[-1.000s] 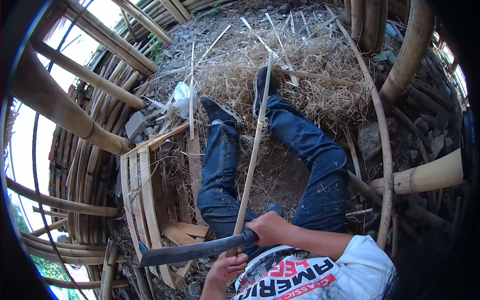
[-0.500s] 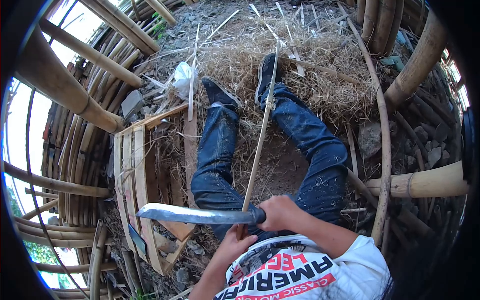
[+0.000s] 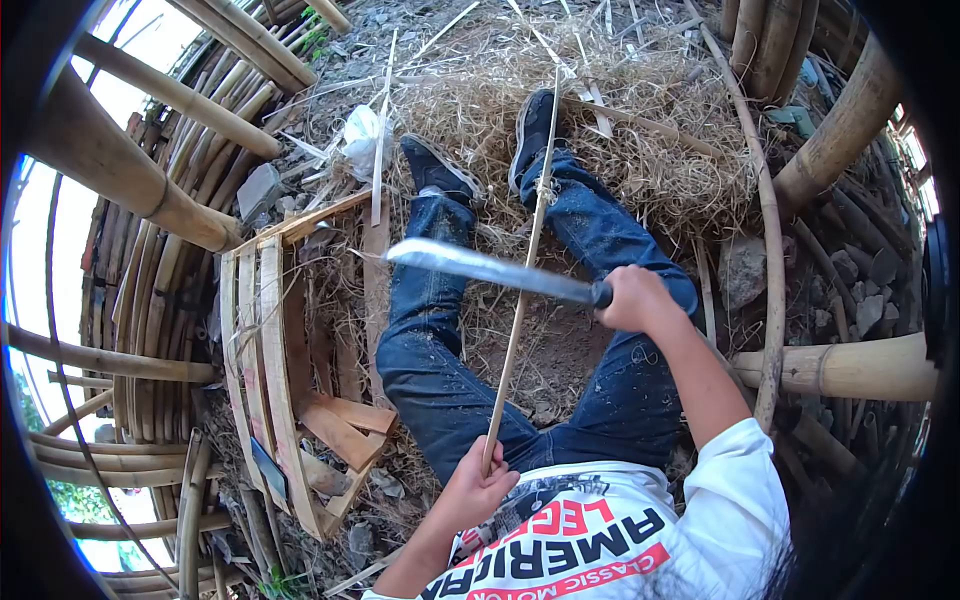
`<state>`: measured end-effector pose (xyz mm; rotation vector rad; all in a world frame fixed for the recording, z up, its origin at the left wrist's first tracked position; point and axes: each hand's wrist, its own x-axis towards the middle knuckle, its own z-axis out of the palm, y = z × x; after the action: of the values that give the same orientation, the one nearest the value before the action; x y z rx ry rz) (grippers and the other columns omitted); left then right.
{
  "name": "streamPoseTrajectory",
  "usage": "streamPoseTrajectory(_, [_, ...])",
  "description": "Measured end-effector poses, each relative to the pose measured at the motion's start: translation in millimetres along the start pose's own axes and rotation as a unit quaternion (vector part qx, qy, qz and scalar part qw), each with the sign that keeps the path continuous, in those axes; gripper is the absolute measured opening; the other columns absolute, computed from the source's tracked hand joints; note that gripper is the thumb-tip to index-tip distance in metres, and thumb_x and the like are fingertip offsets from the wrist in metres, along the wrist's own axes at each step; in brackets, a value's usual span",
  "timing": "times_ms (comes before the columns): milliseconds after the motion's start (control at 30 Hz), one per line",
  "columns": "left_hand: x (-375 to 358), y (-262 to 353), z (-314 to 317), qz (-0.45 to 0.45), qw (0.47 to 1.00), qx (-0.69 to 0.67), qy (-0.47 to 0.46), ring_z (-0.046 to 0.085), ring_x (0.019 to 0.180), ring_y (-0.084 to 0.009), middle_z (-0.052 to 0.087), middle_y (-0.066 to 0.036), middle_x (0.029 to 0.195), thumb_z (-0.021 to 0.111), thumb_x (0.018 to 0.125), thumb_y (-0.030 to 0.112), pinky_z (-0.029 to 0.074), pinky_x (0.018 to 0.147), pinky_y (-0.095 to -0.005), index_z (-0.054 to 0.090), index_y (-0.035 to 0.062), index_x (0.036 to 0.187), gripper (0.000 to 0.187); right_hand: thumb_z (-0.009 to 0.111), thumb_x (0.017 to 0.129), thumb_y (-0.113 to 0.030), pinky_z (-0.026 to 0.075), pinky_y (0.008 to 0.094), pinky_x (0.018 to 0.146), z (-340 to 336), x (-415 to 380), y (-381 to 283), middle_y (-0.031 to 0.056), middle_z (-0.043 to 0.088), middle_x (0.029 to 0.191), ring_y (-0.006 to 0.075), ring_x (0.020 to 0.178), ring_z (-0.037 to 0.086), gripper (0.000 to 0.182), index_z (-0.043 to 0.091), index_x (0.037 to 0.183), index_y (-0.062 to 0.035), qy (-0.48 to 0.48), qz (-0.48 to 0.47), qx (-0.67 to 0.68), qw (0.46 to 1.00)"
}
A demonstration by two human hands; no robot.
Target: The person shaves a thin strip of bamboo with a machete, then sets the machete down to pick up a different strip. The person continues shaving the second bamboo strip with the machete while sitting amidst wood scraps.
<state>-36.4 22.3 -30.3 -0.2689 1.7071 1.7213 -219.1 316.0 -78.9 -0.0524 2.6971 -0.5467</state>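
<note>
My left hand is closed around the lower end of a thin bamboo strip, near my waist. The strip runs away from me between my legs, with a rough, frayed spot near my shoe. In my right hand, above my knee, is the handle of a machete. Its wide blade points left and crosses the strip at about mid-length. Whether blade and strip touch, I cannot tell.
A wooden crate with a phone on it stands to the left. Dry shavings lie around my shoes. Beyond the crate is a plastic bag. Bamboo poles surround both sides, with a long thin pole at right.
My right hand has moved forward and to the right with the machete, away from my left hand. My left hand still holds the strip's lower end.
</note>
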Motion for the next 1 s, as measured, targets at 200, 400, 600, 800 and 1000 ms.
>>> streamPoseTrajectory(200, [-2.5,6.9,6.0,0.000,0.994,0.107,-0.024,0.031,0.056,-0.0029,0.034,0.006,0.066,0.068,0.086,0.001,0.029,0.049,-0.0219,0.040,0.0067,0.100,0.032,0.067,0.067,-0.024,0.054,0.0434,0.080,2.7,42.0,24.5,0.0271,0.068,0.085,0.0407,0.087,0.068,0.031,0.070,0.080,0.0043,0.044,0.106,0.131,0.985])
streamPoseTrajectory(400, [8.7,7.7,-1.7,-0.009,0.998,0.069,-0.002,0.035,0.057,-0.0029,0.038,0.005,0.068,0.063,0.088,0.001,0.030,0.048,-0.0217,0.040,0.0057,0.100,0.026,0.064,0.068,-0.022,0.054,0.0432,0.072,38.5,26.3,-10.2,0.0298,0.065,0.075,0.0413,0.080,0.068,0.031,0.067,0.077,0.0070,0.025,0.098,0.293,0.951])
streamPoseTrajectory(600, [24.0,20.5,-14.4,-0.013,0.985,0.156,0.066,0.036,0.058,-0.0036,0.040,0.006,0.068,0.067,0.086,0.003,0.031,0.051,-0.0211,0.043,0.0063,0.094,0.025,0.066,0.070,-0.025,0.054,0.0446,0.072,56.2,-21.9,-45.2,0.0259,0.067,0.074,0.0406,0.078,0.068,0.028,0.069,0.077,0.0019,-0.063,0.052,0.313,0.946])
streamPoseTrajectory(800, [37.6,42.8,-7.4,-0.020,0.954,0.282,0.100,0.033,0.052,-0.0061,0.040,0.003,0.061,0.069,0.085,0.008,0.030,0.048,-0.0253,0.043,0.0036,0.096,0.028,0.071,0.071,-0.033,0.054,0.0445,0.068,49.3,-64.4,-70.9,0.0240,0.066,0.071,0.0401,0.071,0.067,0.034,0.069,0.077,-0.0004,-0.070,-0.039,0.264,0.961])
streamPoseTrajectory(1000, [58.6,29.5,-19.3,0.040,0.954,0.284,0.085,0.057,0.064,-0.0134,0.063,-0.011,0.073,0.068,0.082,0.007,0.046,0.057,-0.0294,0.049,-0.0029,0.118,0.042,0.062,0.082,-0.064,0.054,0.0451,0.067,53.5,-70.7,-105.9,0.0225,0.066,0.069,0.0403,0.068,0.068,0.062,0.069,0.079,-0.0028,-0.106,-0.126,0.297,0.941])
